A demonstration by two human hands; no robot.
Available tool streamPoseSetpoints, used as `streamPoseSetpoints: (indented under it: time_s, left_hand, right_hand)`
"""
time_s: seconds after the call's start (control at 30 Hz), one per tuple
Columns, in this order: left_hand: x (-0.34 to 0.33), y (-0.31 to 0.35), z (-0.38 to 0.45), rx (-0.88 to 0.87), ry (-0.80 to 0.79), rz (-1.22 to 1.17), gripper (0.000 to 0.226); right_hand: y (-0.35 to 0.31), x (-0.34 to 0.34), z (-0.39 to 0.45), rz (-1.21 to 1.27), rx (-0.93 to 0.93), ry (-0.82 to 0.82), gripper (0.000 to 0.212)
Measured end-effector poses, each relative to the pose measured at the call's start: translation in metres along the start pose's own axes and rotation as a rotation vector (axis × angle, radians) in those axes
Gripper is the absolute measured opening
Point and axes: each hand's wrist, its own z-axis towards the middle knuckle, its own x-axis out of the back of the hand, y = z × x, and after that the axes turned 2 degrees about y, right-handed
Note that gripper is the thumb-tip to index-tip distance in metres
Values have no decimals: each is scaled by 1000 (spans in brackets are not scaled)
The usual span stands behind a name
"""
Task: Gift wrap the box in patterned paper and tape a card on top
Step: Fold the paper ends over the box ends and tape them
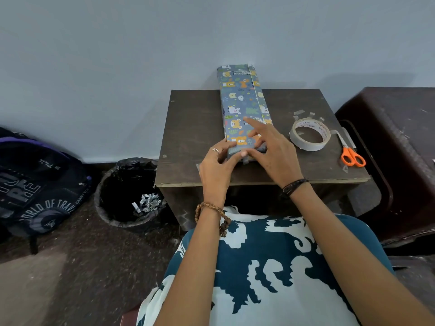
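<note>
Writing: "WONDER 555 TAPE", or something close to it since the print is small, inside the core of the tape roll [309,134]; "WORLD OF TRAV…" and "CARRY YOU" on the backpack [35,182] lying on the floor.
Box [243,107]: wrapped in grey-blue paper printed with bears and leaves; lying mid-counter, long axis running from the near edge to the far edge, far end past the far edge and against the wall; paper seam along the right side of the top.
Counter [193,118]: dark wood, small.
Left hand [217,164]: gripping the near left corner of the box, fingers curled on the end face.
Right hand [270,149]: thumb pressing the near end, where a bit of clear tape shows; fingers loose and spread over the top, index straight.
Scissors [350,152]: orange handles, near the counter's right edge, beside the tape roll.
Bin [128,196]: on the floor left of the counter, black liner, crumpled paper scraps inside.
</note>
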Motion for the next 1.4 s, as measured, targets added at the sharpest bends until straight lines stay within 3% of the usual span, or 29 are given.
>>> streamPoseSetpoints:
  time_s: [0.1,0.23,0.73,0.87,1.0,1.07,1.17,1.27,1.4]
  left_hand:
    - [-1,-4,2,-90,-21,119,33]
    - [-2,-5,4,-167,14,324,35]
    - [-6,-7,6,-188,4,515,38]
    - [-6,-5,2,-147,-15,490,40]
    - [-5,-1,-3,-98,12,244,43]
    - [-6,6,-1,-53,65,135,41]
    - [-9,15,17,12,99,155,32]
    - [-15,18,56,249,24,171,47]
    - [-24,27,93,476,-69,121,57]
  right_hand:
    - [-3,7,11,126,-162,-103,66]
    - [-1,13,27,241,-316,-253,63]
    - [7,17,63,363,-491,-624,51]
    - [14,5,57,402,-569,-414,37]
    - [18,8,39,459,-549,70,21]
    - [27,14,34,403,-547,234,17]
    - [33,20,30,316,-616,174,11]
    - [29,13,24,199,-625,16,32]
    - [28,3,23,172,-628,-7,31]
